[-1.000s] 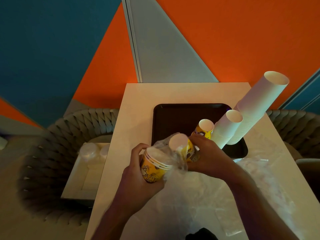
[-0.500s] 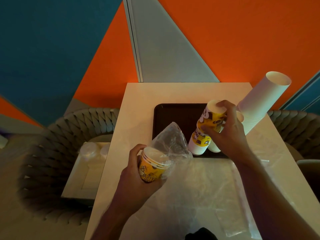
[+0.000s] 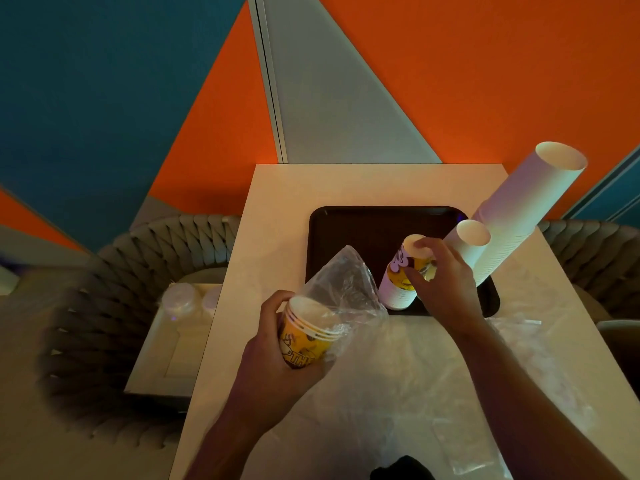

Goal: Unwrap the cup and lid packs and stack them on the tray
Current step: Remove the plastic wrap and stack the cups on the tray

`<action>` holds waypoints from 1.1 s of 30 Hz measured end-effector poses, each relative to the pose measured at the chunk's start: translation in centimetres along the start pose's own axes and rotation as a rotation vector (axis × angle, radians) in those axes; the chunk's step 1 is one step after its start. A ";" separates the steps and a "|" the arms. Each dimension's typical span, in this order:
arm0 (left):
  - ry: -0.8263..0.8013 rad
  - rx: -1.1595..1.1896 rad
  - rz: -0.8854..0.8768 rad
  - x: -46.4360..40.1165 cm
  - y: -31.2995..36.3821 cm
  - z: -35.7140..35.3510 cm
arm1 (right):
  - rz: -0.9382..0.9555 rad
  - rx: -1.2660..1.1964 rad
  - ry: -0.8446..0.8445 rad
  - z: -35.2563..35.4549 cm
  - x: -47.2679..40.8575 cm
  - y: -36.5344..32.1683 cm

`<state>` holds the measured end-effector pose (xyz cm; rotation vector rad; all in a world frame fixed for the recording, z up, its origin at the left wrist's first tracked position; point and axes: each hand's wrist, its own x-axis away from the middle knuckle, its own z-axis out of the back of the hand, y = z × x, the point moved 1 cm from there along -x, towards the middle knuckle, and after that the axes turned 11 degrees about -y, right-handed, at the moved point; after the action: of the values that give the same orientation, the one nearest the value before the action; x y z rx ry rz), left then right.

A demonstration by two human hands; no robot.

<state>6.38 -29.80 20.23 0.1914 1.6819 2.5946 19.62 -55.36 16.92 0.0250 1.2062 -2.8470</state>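
Observation:
My left hand (image 3: 273, 368) grips a short stack of yellow printed cups (image 3: 304, 337), still partly inside a clear plastic wrapper (image 3: 343, 289) that stands up behind them. My right hand (image 3: 446, 282) holds yellow printed cups bottom-up on a stack of upside-down cups (image 3: 401, 271) at the near edge of the dark brown tray (image 3: 363, 230). Two tall stacks of white cups (image 3: 519, 209) stand at the tray's right side, the shorter one (image 3: 471, 240) beside my right hand.
Loose clear plastic wrap (image 3: 450, 375) covers the near part of the white table (image 3: 277, 209). A box with clear lid packs (image 3: 183, 299) sits on the woven chair (image 3: 104, 306) at the left. Another woven chair (image 3: 595, 251) is at the right. A dark object (image 3: 401, 471) lies at the near edge.
My right hand pulled yellow cups out of the wrapper, carried them up over the tray, and has now lowered them onto the upside-down stack there. My left hand stayed in place.

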 end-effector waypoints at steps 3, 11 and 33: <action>0.004 0.017 -0.014 -0.1 0.0 -0.1 | 0.003 0.035 0.012 0.2 0.2 -0.3; -0.003 0.042 -0.040 -0.1 0.4 -0.2 | 0.121 0.009 0.104 1.9 1.1 -2.8; -0.063 -0.090 -0.037 0.1 0.3 -0.2 | 0.378 -0.272 -0.896 0.4 3.7 -9.4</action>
<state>6.24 -30.05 20.43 0.2326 1.5308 2.6012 15.46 -49.27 23.82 -0.8278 1.1596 -1.9458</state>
